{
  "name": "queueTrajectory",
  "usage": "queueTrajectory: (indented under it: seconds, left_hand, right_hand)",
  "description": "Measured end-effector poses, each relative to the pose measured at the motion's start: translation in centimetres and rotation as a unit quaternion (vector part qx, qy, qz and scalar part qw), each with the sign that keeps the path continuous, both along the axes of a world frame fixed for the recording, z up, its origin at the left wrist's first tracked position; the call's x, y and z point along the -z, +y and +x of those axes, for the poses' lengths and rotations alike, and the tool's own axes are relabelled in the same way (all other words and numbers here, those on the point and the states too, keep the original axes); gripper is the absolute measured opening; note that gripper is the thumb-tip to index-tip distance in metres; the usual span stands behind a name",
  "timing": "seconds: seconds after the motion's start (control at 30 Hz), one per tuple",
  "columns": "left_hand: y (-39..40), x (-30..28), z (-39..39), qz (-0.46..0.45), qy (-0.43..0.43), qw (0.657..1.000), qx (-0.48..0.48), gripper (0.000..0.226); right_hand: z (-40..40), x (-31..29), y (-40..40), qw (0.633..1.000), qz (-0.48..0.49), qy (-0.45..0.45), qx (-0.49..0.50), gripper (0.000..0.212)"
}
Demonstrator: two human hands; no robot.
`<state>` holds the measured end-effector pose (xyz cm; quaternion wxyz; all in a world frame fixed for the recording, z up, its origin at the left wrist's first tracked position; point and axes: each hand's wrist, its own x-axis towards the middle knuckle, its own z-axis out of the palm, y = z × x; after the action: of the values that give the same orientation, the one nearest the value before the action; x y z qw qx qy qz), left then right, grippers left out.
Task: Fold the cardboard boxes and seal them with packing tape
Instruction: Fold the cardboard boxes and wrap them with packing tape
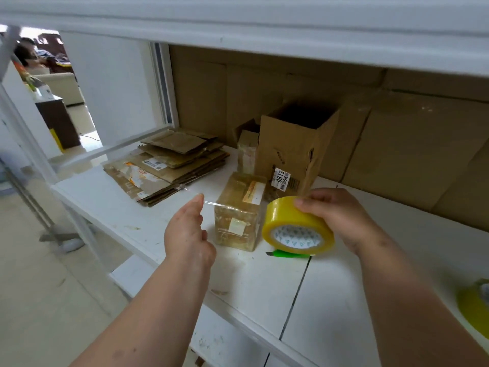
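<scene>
A small cardboard box (238,221), covered in glossy tape, stands on the white table (119,207). My right hand (333,210) grips a yellow roll of packing tape (296,223) just right of the box. From the roll a clear strip of tape (211,203) stretches left over the box's top edge. My left hand (189,229) pinches the free end of that strip, left of the box.
A stack of flattened cardboard boxes (169,165) lies at the back left. A taller open box (296,149) stands behind the small one. A green utility knife (288,253) lies under the roll. Another tape roll (476,305) sits at the right edge. A shelf hangs overhead.
</scene>
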<state>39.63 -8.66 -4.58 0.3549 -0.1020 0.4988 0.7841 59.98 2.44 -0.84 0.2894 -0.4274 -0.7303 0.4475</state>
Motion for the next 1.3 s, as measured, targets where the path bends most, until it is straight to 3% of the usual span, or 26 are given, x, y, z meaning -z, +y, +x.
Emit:
queueTrajectory:
  seconds: [0.57, 0.8, 0.97, 1.1, 1.17, 1.3]
  left_hand:
    - [0.9, 3.5, 0.4, -0.074, -0.004, 0.997, 0.012, 0.016]
    - [1.2, 3.4, 0.1, -0.139, 0.082, 0.986, 0.031, 0.02]
    - [1.3, 2.8, -0.2, -0.173, 0.11, 0.977, 0.062, 0.062]
    - [1.3, 3.0, -0.3, -0.111, 0.238, 0.962, 0.075, 0.024]
    - [1.4, 2.8, -0.4, -0.098, 0.302, 0.943, 0.095, 0.032]
    - [1.1, 3.0, 0.0, -0.093, 0.337, 0.929, 0.122, 0.036]
  right_hand:
    - [-1.5, 2.1, 2.3, 0.997, -0.03, -0.059, -0.025, 0.01]
    - [-2.5, 2.5, 1.7, 0.994, -0.016, -0.1, -0.037, 0.014]
    - [-2.3, 2.6, 1.7, 0.993, -0.003, -0.112, -0.042, 0.016]
    - [-2.3, 2.9, 1.6, 0.993, 0.002, -0.11, -0.039, 0.017]
    - [-2.3, 2.9, 1.6, 0.993, 0.005, -0.111, -0.037, 0.017]
    - [-2.5, 3.1, 1.5, 0.993, 0.004, -0.109, -0.037, 0.02]
